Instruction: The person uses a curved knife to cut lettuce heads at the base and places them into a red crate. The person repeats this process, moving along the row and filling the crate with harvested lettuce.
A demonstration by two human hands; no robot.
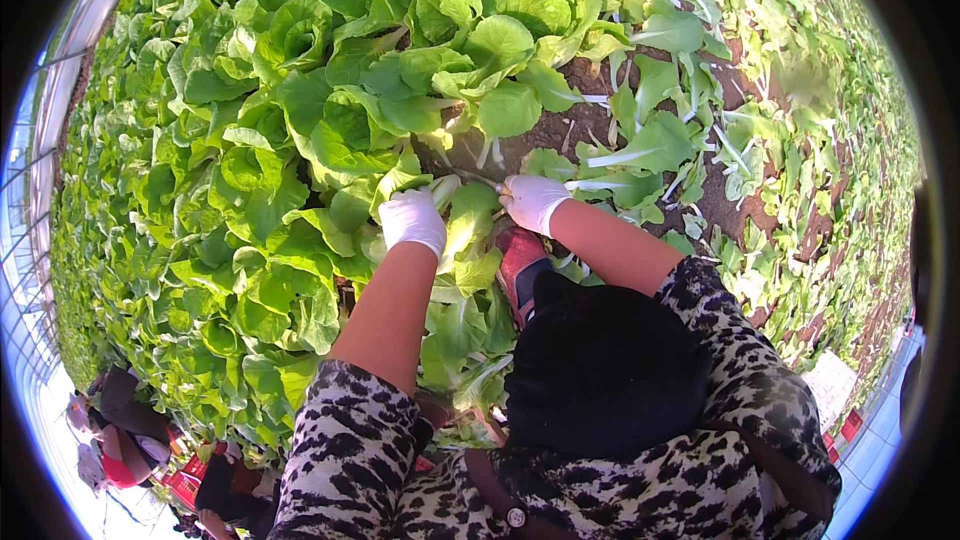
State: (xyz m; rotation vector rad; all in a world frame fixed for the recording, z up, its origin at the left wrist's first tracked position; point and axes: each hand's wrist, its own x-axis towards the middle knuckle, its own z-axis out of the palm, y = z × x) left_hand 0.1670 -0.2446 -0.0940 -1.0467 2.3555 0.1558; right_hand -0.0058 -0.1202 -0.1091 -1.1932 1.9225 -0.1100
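My left hand (411,219), in a white glove, is closed around a leafy green plant (399,174) low in the bed, with its pale stalk (445,189) beside the fingers. Just to the right, my right hand (531,202) in a matching glove grips a thin curved tool (478,178), possibly a sickle. The tool reaches left along the soil towards the plant's base. My right fingers hide its handle. Loose yellow-green leaves (471,229) lie between the two hands.
Dense rows of leafy greens (255,165) spread to the left and ahead. Cut leaves (652,142) cover brown soil (581,120) on the right. A red shoe (517,259) stands below my right hand. Other people (124,431) are at lower left near a red crate (184,481).
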